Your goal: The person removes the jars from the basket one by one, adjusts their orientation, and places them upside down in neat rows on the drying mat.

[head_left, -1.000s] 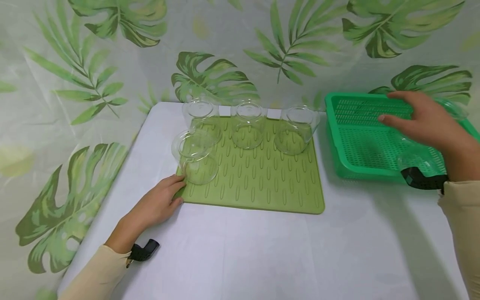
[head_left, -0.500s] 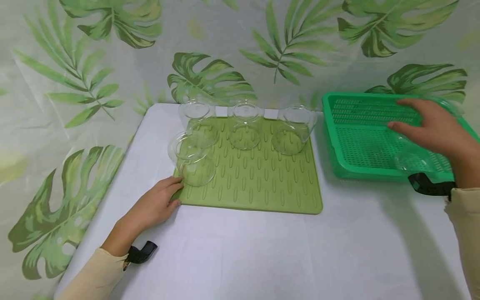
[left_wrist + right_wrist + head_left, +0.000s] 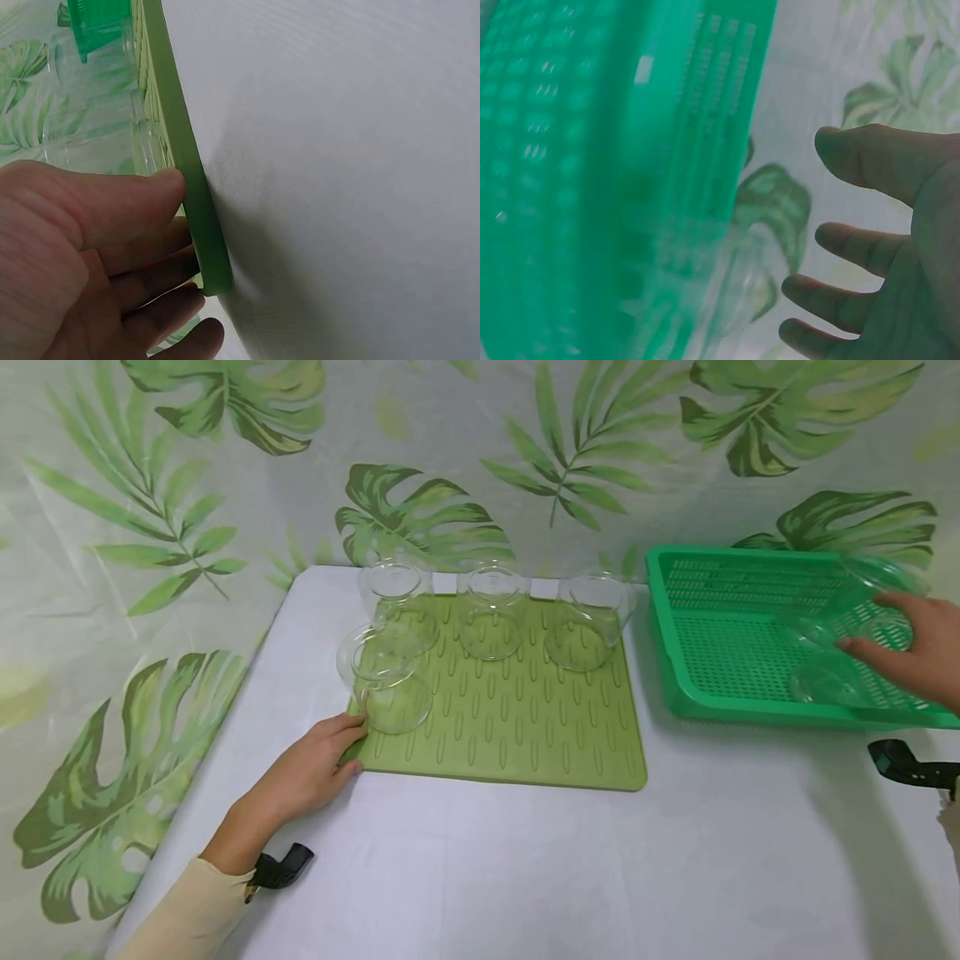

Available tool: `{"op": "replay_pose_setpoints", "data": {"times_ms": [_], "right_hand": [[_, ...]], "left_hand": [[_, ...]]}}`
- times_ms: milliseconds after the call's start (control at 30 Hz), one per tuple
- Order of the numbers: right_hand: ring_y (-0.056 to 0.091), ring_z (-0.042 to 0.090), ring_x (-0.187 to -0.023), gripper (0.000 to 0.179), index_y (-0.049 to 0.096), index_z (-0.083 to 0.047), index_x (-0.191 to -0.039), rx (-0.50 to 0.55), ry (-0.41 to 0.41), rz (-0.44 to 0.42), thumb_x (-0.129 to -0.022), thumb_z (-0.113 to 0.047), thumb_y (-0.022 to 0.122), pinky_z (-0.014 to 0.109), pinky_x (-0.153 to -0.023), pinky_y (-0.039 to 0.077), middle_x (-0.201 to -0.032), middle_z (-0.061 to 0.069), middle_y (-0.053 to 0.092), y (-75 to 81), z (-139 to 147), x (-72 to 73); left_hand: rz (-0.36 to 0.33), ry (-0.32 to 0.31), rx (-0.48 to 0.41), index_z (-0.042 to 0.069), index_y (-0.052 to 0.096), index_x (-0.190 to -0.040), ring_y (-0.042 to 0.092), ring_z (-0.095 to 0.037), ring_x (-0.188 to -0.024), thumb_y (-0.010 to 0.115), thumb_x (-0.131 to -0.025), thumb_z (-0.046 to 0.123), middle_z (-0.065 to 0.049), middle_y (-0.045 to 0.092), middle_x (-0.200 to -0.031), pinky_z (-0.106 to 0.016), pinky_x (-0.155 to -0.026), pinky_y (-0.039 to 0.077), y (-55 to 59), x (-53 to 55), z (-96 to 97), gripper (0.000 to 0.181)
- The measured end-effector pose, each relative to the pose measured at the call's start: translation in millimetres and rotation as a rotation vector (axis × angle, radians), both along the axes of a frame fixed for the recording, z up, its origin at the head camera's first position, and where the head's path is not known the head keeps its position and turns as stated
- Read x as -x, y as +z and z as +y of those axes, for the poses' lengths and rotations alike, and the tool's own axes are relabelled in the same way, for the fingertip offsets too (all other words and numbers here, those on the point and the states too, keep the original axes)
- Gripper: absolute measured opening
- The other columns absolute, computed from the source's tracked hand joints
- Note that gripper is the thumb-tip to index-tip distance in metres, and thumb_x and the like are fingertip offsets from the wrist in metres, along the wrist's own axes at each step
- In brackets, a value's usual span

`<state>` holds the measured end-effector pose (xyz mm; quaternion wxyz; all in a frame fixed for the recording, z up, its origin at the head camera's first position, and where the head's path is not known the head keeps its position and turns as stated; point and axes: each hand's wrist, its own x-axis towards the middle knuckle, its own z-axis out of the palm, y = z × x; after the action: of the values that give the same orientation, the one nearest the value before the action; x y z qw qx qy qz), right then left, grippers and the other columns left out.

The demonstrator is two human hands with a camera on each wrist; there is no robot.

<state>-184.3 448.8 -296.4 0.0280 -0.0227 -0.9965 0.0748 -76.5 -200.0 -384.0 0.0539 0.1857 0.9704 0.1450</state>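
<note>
My left hand (image 3: 311, 768) rests at the front left corner of a green ridged mat (image 3: 510, 727). In the left wrist view the thumb of the left hand (image 3: 82, 247) touches the edge of the mat (image 3: 199, 195), fingers loosely bent beside it. Several clear glass cups stand on the mat; the front left cup (image 3: 393, 693) is nearest that hand. Over the right part of a green plastic basket (image 3: 697, 703) hangs my right hand (image 3: 926, 652), thumb and fingers apart, holding nothing. Clear cups lie in the basket, among them a front cup (image 3: 825, 681) and a back cup (image 3: 877, 572).
A white cloth (image 3: 525, 868) covers the table. Behind it hangs a leaf-patterned curtain (image 3: 450, 427). Along the mat's back edge stand a left cup (image 3: 401, 610), a middle cup (image 3: 492, 622) and a right cup (image 3: 585, 627).
My right hand has moved right and a little down over the basket, uncovering more of the cups inside. My left hand stays at the mat's corner.
</note>
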Motion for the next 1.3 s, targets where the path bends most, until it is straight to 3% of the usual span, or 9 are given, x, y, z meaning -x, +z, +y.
{"op": "replay_pose_setpoints", "data": {"times_ms": [133, 367, 633, 733, 900, 1033, 1133, 1267, 1300], "right_hand": [[0.015, 0.054, -0.131, 0.085, 0.007, 0.002, -0.145, -0.008, -0.076, -0.025, -0.09, -0.053, 0.041, 0.069, -0.097, 0.02, -0.145, 0.035, 0.011, -12.1, 18, -5.8], [0.014, 0.052, -0.134, 0.087, 0.006, 0.0, -0.146, 0.015, -0.118, -0.022, -0.088, -0.053, 0.045, 0.07, -0.096, 0.023, -0.147, 0.033, 0.009, -23.7, 29, -11.6], [0.006, 0.046, -0.139, 0.102, 0.004, -0.017, -0.149, 0.071, -0.175, 0.09, -0.075, -0.075, 0.041, 0.069, -0.101, 0.018, -0.153, 0.022, 0.004, -76.9, 98, 17.7], [0.007, 0.048, -0.138, 0.1, 0.003, -0.012, -0.148, 0.059, -0.179, 0.047, -0.078, -0.072, 0.042, 0.071, -0.098, 0.021, -0.152, 0.025, 0.002, -72.1, 94, 14.3], [0.007, 0.05, -0.136, 0.099, 0.001, -0.003, -0.146, 0.04, -0.18, -0.006, -0.081, -0.069, 0.034, 0.069, -0.099, 0.021, -0.149, 0.031, 0.002, -44.0, 53, -7.8], [0.005, 0.049, -0.138, 0.123, 0.0, -0.003, -0.146, 0.114, -0.235, 0.03, -0.06, -0.088, 0.019, 0.066, -0.105, 0.017, -0.148, 0.032, 0.0, -34.5, 35, -15.4], [0.004, 0.047, -0.139, 0.144, 0.0, -0.001, -0.146, 0.131, -0.262, 0.049, -0.037, -0.095, 0.011, 0.064, -0.108, 0.014, -0.149, 0.031, -0.001, -34.2, 35, -14.0], [0.003, 0.046, -0.139, 0.156, -0.002, 0.0, -0.146, 0.137, -0.269, 0.069, -0.024, -0.096, 0.011, 0.065, -0.108, 0.013, -0.15, 0.03, -0.001, -38.1, 42, -10.1], [0.002, 0.046, -0.139, 0.155, -0.002, 0.0, -0.146, 0.142, -0.269, 0.075, -0.026, -0.097, 0.013, 0.064, -0.108, 0.013, -0.15, 0.03, -0.002, -39.4, 43, -9.4]], "left_hand": [[0.002, 0.001, 0.0, -0.007, 0.051, -0.125, 0.036, -0.037, -0.13, 0.062, -0.086, 0.015, -0.019, 0.044, -0.137, -0.049, -0.105, 0.035, -0.2, 0.0, 0.8, 0.046], [0.001, 0.001, 0.001, -0.006, 0.05, -0.125, 0.035, -0.037, -0.131, 0.061, -0.086, 0.015, -0.019, 0.044, -0.138, -0.049, -0.106, 0.034, 0.5, 1.4, 2.4, 0.046], [-0.014, 0.006, 0.004, -0.007, 0.05, -0.126, 0.034, -0.037, -0.132, 0.061, -0.087, 0.015, -0.019, 0.043, -0.139, -0.049, -0.106, 0.034, -0.6, 0.6, 2.0, 0.046], [-0.008, 0.005, 0.003, -0.006, 0.05, -0.126, 0.034, -0.036, -0.132, 0.061, -0.087, 0.015, -0.018, 0.043, -0.139, -0.048, -0.106, 0.034, -1.0, 1.1, 2.3, 0.046], [0.002, 0.003, 0.004, -0.006, 0.05, -0.126, 0.034, -0.037, -0.132, 0.062, -0.086, 0.014, -0.018, 0.043, -0.138, -0.048, -0.106, 0.034, -0.8, 1.3, 3.1, 0.046], [0.007, 0.005, 0.003, -0.006, 0.05, -0.126, 0.034, -0.037, -0.132, 0.062, -0.086, 0.014, -0.018, 0.043, -0.138, -0.048, -0.106, 0.034, 0.4, 1.0, 4.0, 0.046], [0.007, 0.007, 0.005, -0.006, 0.05, -0.126, 0.034, -0.037, -0.132, 0.061, -0.086, 0.015, -0.018, 0.043, -0.138, -0.048, -0.107, 0.033, 0.8, 0.9, 4.3, 0.046], [0.011, 0.009, 0.009, -0.006, 0.05, -0.126, 0.034, -0.037, -0.132, 0.061, -0.086, 0.014, -0.018, 0.044, -0.138, -0.048, -0.106, 0.034, 0.3, 0.2, 3.5, 0.046], [0.012, 0.009, 0.008, -0.007, 0.05, -0.125, 0.035, -0.037, -0.132, 0.061, -0.086, 0.014, -0.018, 0.044, -0.138, -0.048, -0.106, 0.034, 0.1, -0.2, 3.3, 0.046]]}}
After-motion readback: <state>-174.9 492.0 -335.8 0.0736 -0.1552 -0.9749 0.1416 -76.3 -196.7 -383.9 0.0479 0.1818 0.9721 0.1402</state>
